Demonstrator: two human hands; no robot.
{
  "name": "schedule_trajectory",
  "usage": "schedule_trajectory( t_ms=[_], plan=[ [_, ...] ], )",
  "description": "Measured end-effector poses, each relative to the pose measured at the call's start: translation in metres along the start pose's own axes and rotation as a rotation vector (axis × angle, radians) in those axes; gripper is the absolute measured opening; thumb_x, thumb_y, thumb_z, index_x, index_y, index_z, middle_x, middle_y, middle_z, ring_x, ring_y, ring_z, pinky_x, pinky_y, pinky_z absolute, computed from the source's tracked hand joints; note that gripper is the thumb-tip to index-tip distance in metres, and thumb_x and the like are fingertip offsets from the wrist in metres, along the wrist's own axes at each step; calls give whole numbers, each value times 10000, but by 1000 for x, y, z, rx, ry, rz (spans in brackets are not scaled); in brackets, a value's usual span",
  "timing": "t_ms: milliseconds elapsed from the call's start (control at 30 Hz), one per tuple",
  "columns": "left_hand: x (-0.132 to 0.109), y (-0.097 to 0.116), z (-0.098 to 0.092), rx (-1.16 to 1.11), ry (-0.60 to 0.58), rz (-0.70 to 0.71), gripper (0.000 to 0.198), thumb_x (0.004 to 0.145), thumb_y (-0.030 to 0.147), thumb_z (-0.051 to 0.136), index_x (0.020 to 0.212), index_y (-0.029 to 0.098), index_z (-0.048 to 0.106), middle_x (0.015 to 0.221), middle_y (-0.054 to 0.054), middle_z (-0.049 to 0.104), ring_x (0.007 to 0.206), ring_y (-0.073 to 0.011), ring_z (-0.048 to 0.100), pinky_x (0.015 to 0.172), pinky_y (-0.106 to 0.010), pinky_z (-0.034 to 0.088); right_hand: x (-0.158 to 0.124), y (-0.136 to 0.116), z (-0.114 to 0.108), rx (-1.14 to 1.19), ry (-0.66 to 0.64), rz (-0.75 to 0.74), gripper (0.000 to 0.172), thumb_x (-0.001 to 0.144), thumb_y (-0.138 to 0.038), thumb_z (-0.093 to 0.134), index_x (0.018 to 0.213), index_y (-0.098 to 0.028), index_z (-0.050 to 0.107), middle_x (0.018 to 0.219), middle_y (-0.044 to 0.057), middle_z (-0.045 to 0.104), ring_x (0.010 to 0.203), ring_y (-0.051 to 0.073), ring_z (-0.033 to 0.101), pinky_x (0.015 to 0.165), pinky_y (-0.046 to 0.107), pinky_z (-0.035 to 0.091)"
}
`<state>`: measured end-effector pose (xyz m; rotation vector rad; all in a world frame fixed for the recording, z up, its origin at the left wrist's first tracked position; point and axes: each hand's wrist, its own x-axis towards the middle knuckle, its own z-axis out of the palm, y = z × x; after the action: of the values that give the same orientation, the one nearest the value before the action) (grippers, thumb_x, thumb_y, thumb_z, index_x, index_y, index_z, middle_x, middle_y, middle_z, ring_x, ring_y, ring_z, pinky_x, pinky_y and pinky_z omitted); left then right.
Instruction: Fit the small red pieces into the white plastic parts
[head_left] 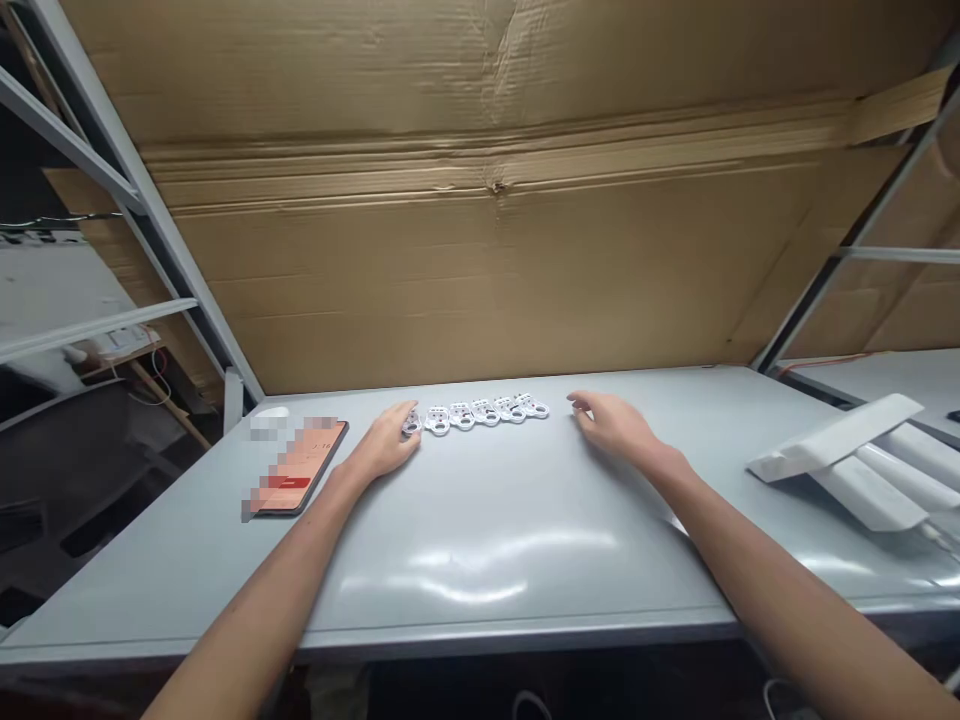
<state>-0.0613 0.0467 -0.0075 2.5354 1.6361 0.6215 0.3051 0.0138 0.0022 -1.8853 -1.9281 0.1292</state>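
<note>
A row of several small flat white pieces [487, 412], each with a round hole and dark dots, lies near the back of the grey table. My left hand [386, 440] is at the left end of this row. Its thumb and fingers close around the edges of the leftmost white piece [411, 424], which they partly hide. Past the right end, my right hand [611, 425] hovers low over or rests on the tabletop, its thumb and fingers apart with nothing between them. A small gap separates it from the nearest piece.
A phone [304, 470] with a lit orange screen, partly blurred, lies left of my left forearm. Behind it is a small white object [268, 420]. White panel-like objects [862, 460] sit at the right. Cardboard [487, 280] walls the table's back between metal posts [142, 190].
</note>
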Motion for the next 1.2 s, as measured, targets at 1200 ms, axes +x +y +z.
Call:
schedule_trajectory(
  t_ms=[1200],
  plan=[
    [-29,82,8,-67,-65,284,450,858,494,659,1203,207,614,1377,-157,522,1328,-351,431,1083,-515,366,-33,-68,37,290,-13,-689,209,917,-236,557,1056,-232,712,1247,128,608,1120,270,603,927,445,516]
  ],
)
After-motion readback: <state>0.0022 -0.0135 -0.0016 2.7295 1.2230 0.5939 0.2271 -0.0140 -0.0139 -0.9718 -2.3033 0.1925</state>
